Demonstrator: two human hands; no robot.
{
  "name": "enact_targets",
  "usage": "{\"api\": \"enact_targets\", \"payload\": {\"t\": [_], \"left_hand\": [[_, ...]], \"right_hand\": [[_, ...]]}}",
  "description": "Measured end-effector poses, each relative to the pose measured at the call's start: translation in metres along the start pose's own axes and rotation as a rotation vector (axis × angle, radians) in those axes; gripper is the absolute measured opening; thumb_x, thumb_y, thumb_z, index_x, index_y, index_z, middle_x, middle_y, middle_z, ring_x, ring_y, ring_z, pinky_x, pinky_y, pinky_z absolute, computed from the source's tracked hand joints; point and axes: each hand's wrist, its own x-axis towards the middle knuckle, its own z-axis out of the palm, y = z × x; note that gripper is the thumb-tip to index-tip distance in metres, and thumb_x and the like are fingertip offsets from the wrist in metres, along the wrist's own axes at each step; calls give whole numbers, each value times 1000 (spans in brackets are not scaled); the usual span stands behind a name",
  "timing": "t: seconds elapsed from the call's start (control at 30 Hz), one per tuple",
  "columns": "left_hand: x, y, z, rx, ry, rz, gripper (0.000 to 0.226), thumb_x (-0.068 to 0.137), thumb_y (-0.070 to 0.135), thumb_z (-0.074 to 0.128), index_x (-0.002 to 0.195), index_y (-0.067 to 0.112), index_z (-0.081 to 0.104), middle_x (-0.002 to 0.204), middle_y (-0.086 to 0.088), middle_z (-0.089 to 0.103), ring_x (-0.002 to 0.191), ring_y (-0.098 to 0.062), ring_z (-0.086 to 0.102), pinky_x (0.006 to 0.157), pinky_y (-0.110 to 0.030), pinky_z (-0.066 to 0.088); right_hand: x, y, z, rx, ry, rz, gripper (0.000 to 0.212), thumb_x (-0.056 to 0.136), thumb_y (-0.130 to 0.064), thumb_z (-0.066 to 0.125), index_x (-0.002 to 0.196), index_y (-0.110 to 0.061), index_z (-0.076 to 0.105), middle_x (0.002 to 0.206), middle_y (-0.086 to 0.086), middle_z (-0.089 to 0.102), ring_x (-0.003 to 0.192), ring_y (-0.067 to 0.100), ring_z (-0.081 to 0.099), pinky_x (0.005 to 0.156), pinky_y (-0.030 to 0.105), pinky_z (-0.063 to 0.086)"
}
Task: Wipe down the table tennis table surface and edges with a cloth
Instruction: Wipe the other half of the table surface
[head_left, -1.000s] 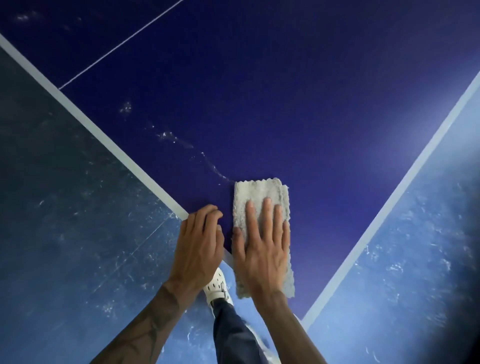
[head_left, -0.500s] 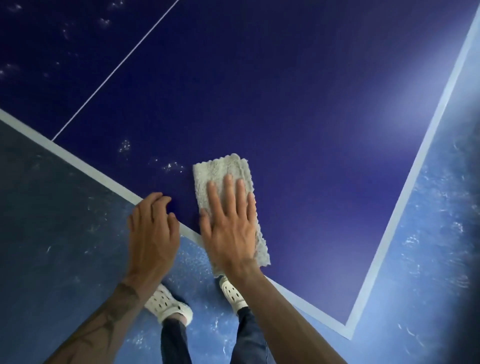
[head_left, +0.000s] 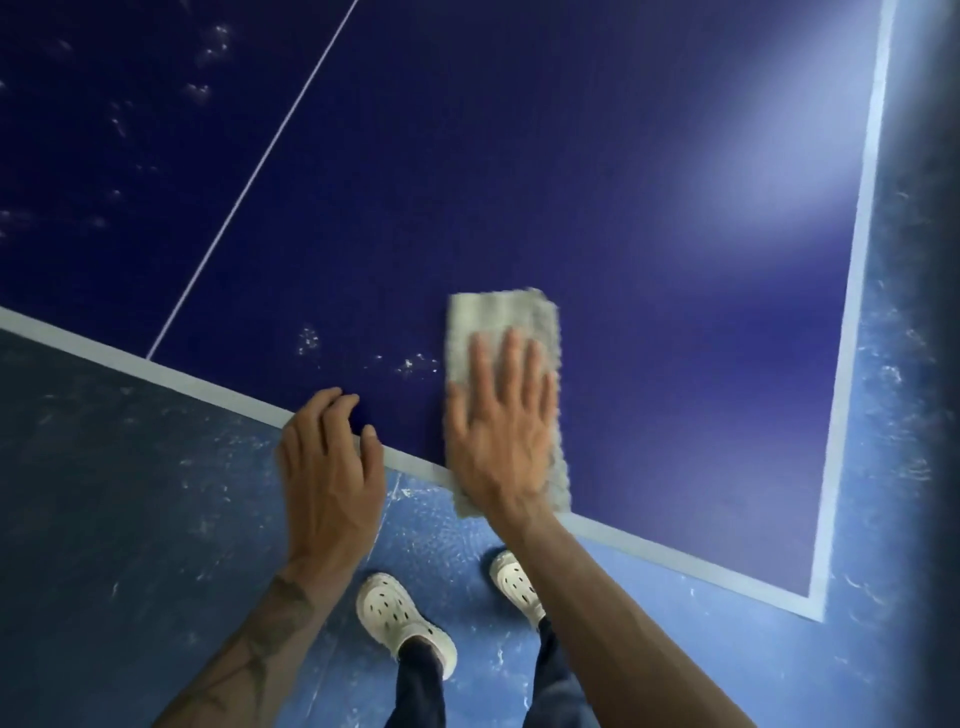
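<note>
Now the right hand (head_left: 501, 436) lies flat on the cloth (head_left: 498, 317).

Nothing legible shows anywhere. The dark blue flat-topped bench (head_left: 571, 182) bears only plain white painted lines (head_left: 208, 387); the grey rectangular terry cloth (head_left: 498, 317) and the white perforated clogs (head_left: 395, 613) show no readable marking.

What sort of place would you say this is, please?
Most likely an indoor sports or games room: a dark blue table tennis table with a white edge band and thin centre line, over a scuffed blue floor that looks like sports flooring.
</note>
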Motion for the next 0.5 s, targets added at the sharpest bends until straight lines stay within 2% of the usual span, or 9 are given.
{"api": "enact_targets", "payload": {"t": [0.07, 0.13, 0.2, 0.3, 0.43, 0.5], "left_hand": [[9, -13, -10, -10, -9, 23, 35, 102, 20, 48, 133, 4, 55, 141, -15, 52, 124, -34, 51, 104, -50, 42], [19, -27, -21, -16, -16, 37, 35, 102, 18, 48, 133, 3, 55, 141, -16, 52, 123, -33, 50, 103, -50, 43], [28, -41, -33, -20, -29, 57, 35, 101, 17, 49, 132, 2, 55, 140, -17, 52, 123, -33, 50, 103, -50, 43], [37, -58, -49, -26, -71, 69, 37, 101, 18, 48, 134, 2, 55, 141, -17, 53, 126, -34, 51, 104, -51, 45], [46, -79, -63, 3, -124, 80, 36, 102, 14, 52, 136, 2, 55, 140, -18, 54, 127, -35, 52, 105, -53, 46], [54, -90, -67, 35, -142, 82, 34, 101, 6, 58, 134, 1, 57, 140, -19, 55, 126, -36, 53, 105, -52, 46]], "right_hand": [[-9, -33, 11, -11, -29, -180, 64, 113, -52, 27, 172, -33, 11, 180, 5, 1, 166, 27, -6, 134, 48, 0], [-21, -32, 11, -18, -26, -244, 63, 113, -52, 30, 171, -34, 16, 180, 2, 5, 166, 24, -4, 135, 45, 0], [-30, -12, 2, -27, -16, -185, 62, 112, -53, 33, 170, -37, 20, 180, -1, 9, 166, 22, -1, 135, 45, 5], [-35, 6, -7, -40, -46, 8, 63, 109, -58, 24, 170, -41, 15, 180, -3, 5, 166, 21, -2, 134, 47, 6], [-3, -38, 3, -8, 2, 212, 65, 110, -57, 18, 171, -38, 5, 180, 1, -3, 166, 26, -6, 134, 51, 3], [16, -75, 13, 28, 2, 192, 65, 112, -56, 20, 171, -37, 3, 180, 3, -7, 166, 28, -9, 133, 53, 1]]}}
